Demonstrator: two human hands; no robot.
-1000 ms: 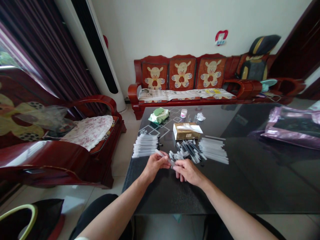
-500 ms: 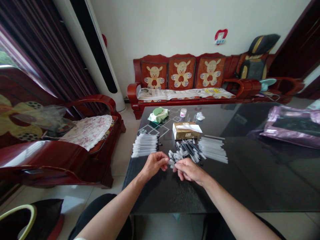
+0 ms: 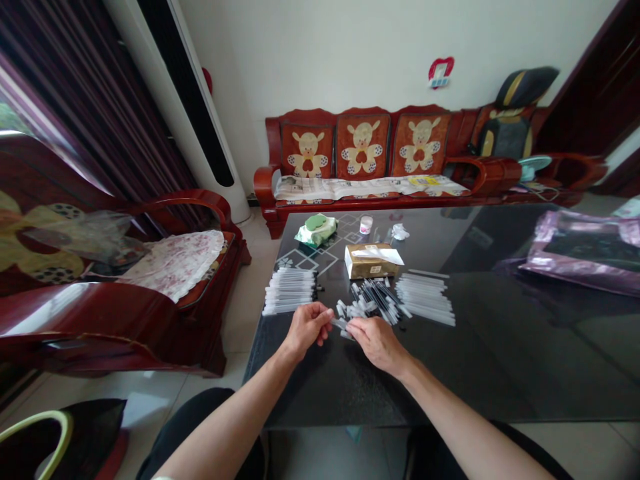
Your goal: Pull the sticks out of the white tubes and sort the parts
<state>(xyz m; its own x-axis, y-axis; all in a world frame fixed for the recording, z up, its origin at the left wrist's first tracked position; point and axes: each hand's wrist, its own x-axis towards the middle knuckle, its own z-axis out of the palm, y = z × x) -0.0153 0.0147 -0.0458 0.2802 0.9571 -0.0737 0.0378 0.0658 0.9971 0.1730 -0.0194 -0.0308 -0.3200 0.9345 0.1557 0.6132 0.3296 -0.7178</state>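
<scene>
My left hand (image 3: 309, 327) is closed in a pinch, thumb against forefinger, on one end of a small translucent white pen part (image 3: 339, 323). Opposite it, my right hand (image 3: 376, 341) pinches the other end, knuckles up. Its fingertips are partly hidden, and I cannot make out the part's exact kind. Just beyond both hands lies a loose heap of short white pen caps (image 3: 361, 307). Black pen refills (image 3: 383, 300) lie in a pile beside the caps. To the right are translucent pen barrels (image 3: 425, 298) in a row. Whitish pens with black ends (image 3: 289, 291) are lined up at the left.
Behind the pen parts stands a gold tissue box (image 3: 373, 268). A green wipes pack (image 3: 317, 231), a small white-pink jar (image 3: 366, 225) and crumpled tissue (image 3: 400, 231) sit farther back. A purple plastic package (image 3: 585, 250) lies right on the dark glossy table (image 3: 500, 360).
My right hand has turned over so its back faces up and shifted slightly left. My left hand has moved a little left; the small part now spans between both hands.
</scene>
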